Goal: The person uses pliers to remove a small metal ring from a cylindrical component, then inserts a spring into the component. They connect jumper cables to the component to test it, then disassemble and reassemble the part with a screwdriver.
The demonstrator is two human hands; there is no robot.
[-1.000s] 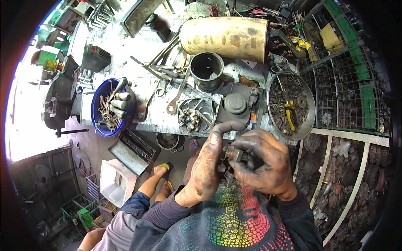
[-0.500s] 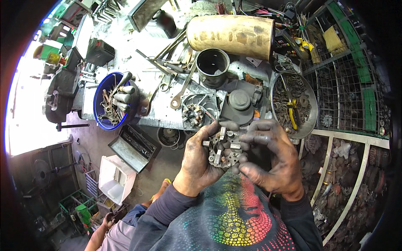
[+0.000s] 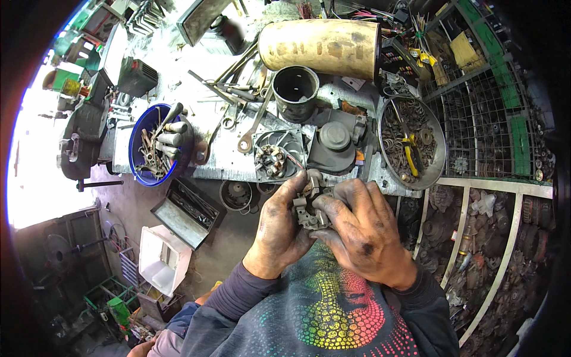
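Workshop clutter spreads around me: a pale bench [image 3: 223,171] with its near edge just beyond my hands, a wire mesh rack [image 3: 489,122] standing to the right, and a long grey toolbox [image 3: 178,219] lying open on the floor to the left. I hold a small metal part [image 3: 308,218], grey and grimy with blocky pieces on it, in front of my chest, above my printed shirt [image 3: 339,303]. My left hand [image 3: 278,229] wraps its left side, thumb up along the edge. My right hand [image 3: 366,232] closes on it from the right, fingers bent over and the thumb below in a pinch; what exactly sits under those fingertips I can't tell, as my knuckles cover it. Beyond them on the bench are a square fan frame [image 3: 300,141], a black round-topped housing [image 3: 335,140] and, behind these, an open black cylinder [image 3: 294,113]. To the left stands a blue tub [image 3: 136,131] full of tools, and to the right a metal pan [image 3: 442,160] of small parts with yellow-handled pliers [image 3: 411,157] lying across them
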